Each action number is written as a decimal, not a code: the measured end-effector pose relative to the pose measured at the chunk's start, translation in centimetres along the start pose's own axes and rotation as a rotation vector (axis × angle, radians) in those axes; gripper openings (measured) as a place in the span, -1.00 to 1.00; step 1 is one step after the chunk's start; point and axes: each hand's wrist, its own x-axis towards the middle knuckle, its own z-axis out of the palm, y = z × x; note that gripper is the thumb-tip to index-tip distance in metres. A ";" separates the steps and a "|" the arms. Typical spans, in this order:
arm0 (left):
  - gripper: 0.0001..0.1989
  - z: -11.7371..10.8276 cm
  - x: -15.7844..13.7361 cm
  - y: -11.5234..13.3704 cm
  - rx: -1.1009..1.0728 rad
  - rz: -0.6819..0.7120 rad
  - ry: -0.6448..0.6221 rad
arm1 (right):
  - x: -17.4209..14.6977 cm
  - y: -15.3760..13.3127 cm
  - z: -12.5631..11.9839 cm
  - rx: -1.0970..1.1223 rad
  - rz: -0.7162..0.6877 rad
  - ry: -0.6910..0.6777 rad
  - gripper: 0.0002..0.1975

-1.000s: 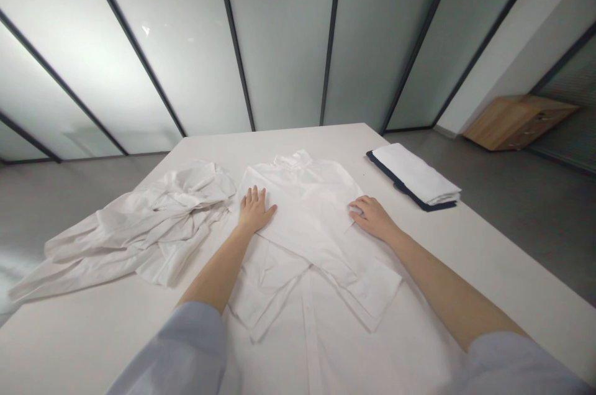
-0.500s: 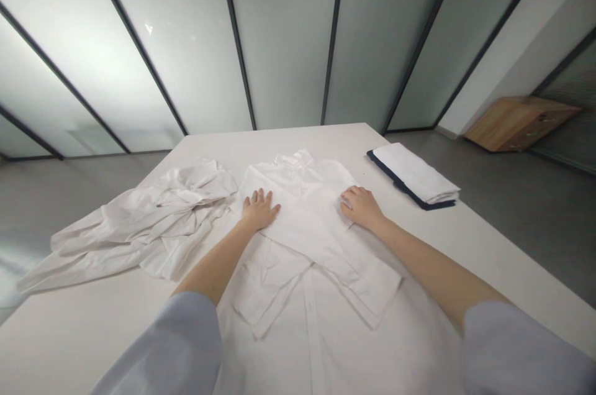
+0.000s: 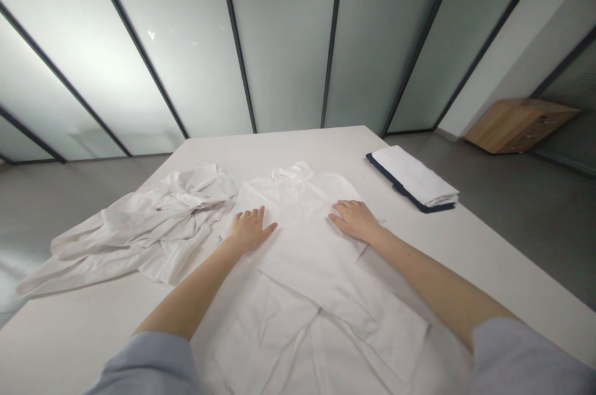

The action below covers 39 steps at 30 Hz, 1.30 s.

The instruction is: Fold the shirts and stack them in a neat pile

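A white shirt [image 3: 302, 258] lies spread on the table in front of me, its collar at the far end and its sleeves folded across the body. On the shirt's left side my left hand [image 3: 249, 230] rests palm down, fingers stretched and thumb apart. Opposite it, my right hand [image 3: 354, 220] lies flat on the right side, fingers extended and thumb pointing inward. Both palms press on the cloth without gripping it. The shirt's lower part runs out of view at the bottom.
Left of the shirt lies a crumpled heap of white clothing [image 3: 158, 215]. At the right edge of the white table [image 3: 223, 146], folded white cloth [image 3: 414, 174] rests on a dark blue board [image 3: 405, 193]. A wooden cabinet [image 3: 507, 125] stands on the floor beyond.
The shirt has slid toward me, its folded sleeves now lower in view. Both hands have shifted slightly nearer with it, still flat on the cloth.
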 end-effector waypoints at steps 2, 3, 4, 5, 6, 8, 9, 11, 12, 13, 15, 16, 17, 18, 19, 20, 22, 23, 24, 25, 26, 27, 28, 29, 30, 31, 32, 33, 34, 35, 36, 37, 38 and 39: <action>-0.34 -1.2 0.4 -0.3 -0.009 -0.027 -0.042 | 0.1 0.1 -1.1 -0.003 0.014 -0.032 -0.55; -0.37 -1.8 0.8 -0.3 -0.012 -0.042 -0.068 | 0.4 0.1 -1.7 -0.001 0.040 -0.049 -0.56; -0.41 -2.3 1.4 -0.4 -0.014 -0.056 -0.092 | 0.9 0.2 -2.1 0.007 0.075 -0.062 -0.58; -0.45 -2.7 2.1 -0.4 -0.018 -0.066 -0.107 | 1.6 0.3 -2.5 0.022 0.109 -0.069 -0.60; -0.49 -2.9 3.0 -0.3 -0.028 -0.071 -0.106 | 2.5 0.4 -2.7 0.047 0.135 -0.064 -0.63; -0.56 -3.0 5.2 -0.1 -0.069 -0.088 -0.056 | 4.4 0.4 -2.7 0.115 0.150 -0.028 -0.65; -0.57 -2.8 6.3 0.0 -0.102 -0.105 -0.016 | 5.5 0.4 -2.5 0.153 0.144 -0.006 -0.65; -0.54 -2.0 8.5 0.3 -0.193 -0.168 0.037 | 7.5 0.1 -1.8 0.233 0.153 0.009 -0.63; -0.51 -1.5 9.5 0.4 -0.249 -0.206 0.040 | 8.3 0.0 -1.5 0.271 0.175 -0.001 -0.61; -0.50 -1.0 10.5 0.5 -0.305 -0.238 0.034 | 9.1 -0.2 -1.1 0.304 0.205 -0.012 -0.59; -0.50 -0.2 12.0 0.5 -0.398 -0.280 0.012 | 10.4 -0.6 -0.5 0.346 0.263 -0.028 -0.56; -0.52 0.1 12.5 0.5 -0.427 -0.287 -0.003 | 10.9 -0.7 -0.3 0.351 0.279 -0.035 -0.56; -0.54 0.3 13.0 0.5 -0.444 -0.288 -0.018 | 11.3 -0.8 -0.1 0.349 0.285 -0.044 -0.56; -0.56 0.5 13.4 0.4 -0.454 -0.284 -0.030 | 11.7 -0.9 0.1 0.342 0.286 -0.058 -0.57; -0.58 0.6 13.8 0.3 -0.459 -0.277 -0.039 | 12.0 -0.9 0.2 0.336 0.285 -0.077 -0.58; -0.60 0.7 14.0 0.2 -0.467 -0.274 -0.048 | 12.3 -0.9 0.4 0.337 0.283 -0.092 -0.60; -0.61 0.8 14.4 0.1 -0.509 -0.287 -0.056 | 12.7 -0.8 0.8 0.366 0.298 -0.087 -0.63; -0.61 1.0 14.5 0.0 -0.550 -0.300 -0.055 | 12.9 -0.7 1.0 0.392 0.318 -0.069 -0.65; -0.61 1.1 14.6 0.0 -0.606 -0.311 -0.052 | 13.0 -0.6 1.2 0.424 0.341 -0.046 -0.66; -0.62 1.3 14.6 0.0 -0.677 -0.313 -0.041 | 13.0 -0.5 1.4 0.461 0.361 -0.019 -0.67; -0.63 1.5 14.5 0.0 -0.762 -0.302 -0.014 | 13.1 -0.3 1.6 0.505 0.373 0.012 -0.67; -0.64 1.7 14.4 0.0 -0.856 -0.282 0.023 | 13.0 -0.2 1.7 0.558 0.375 0.048 -0.67; -0.66 1.9 14.3 0.0 -0.954 -0.264 0.067 | 12.9 0.0 1.9 0.621 0.366 0.090 -0.68; -0.70 2.1 14.2 -0.1 -1.050 -0.248 0.114 | 12.8 0.2 1.9 0.687 0.351 0.138 -0.70; -0.75 2.3 14.0 -0.1 -1.136 -0.239 0.159 | 12.6 0.4 2.0 0.751 0.340 0.186 -0.73; -0.79 2.4 13.9 -0.1 -1.204 -0.239 0.202 | 12.5 0.5 2.0 0.805 0.340 0.229 -0.75; -0.80 2.5 13.7 -0.2 -1.249 -0.250 0.236 | 12.3 0.7 2.1 0.846 0.354 0.261 -0.73; -0.77 2.5 13.6 -0.2 -1.267 -0.268 0.258 | 12.2 0.7 2.1 0.867 0.379 0.277 -0.68; -0.71 2.5 13.6 -0.1 -1.257 -0.294 0.271 | 12.1 0.7 2.2 0.869 0.405 0.283 -0.65; -0.68 2.5 13.5 -0.1 -1.220 -0.324 0.277 | 12.0 0.7 2.3 0.855 0.428 0.286 -0.65; -0.68 2.5 13.4 0.1 -1.157 -0.356 0.282 | 11.9 0.6 2.4 0.830 0.441 0.290 -0.69; -0.71 2.5 13.4 0.3 -1.079 -0.382 0.288 | 11.9 0.4 2.6 0.799 0.440 0.297 -0.75; -0.75 2.5 13.2 0.5 -0.996 -0.395 0.298 | 11.8 0.2 2.7 0.765 0.427 0.306 -0.78; -0.73 2.4 13.1 0.7 -0.915 -0.397 0.311 | 11.6 0.0 2.9 0.726 0.406 0.316 -0.74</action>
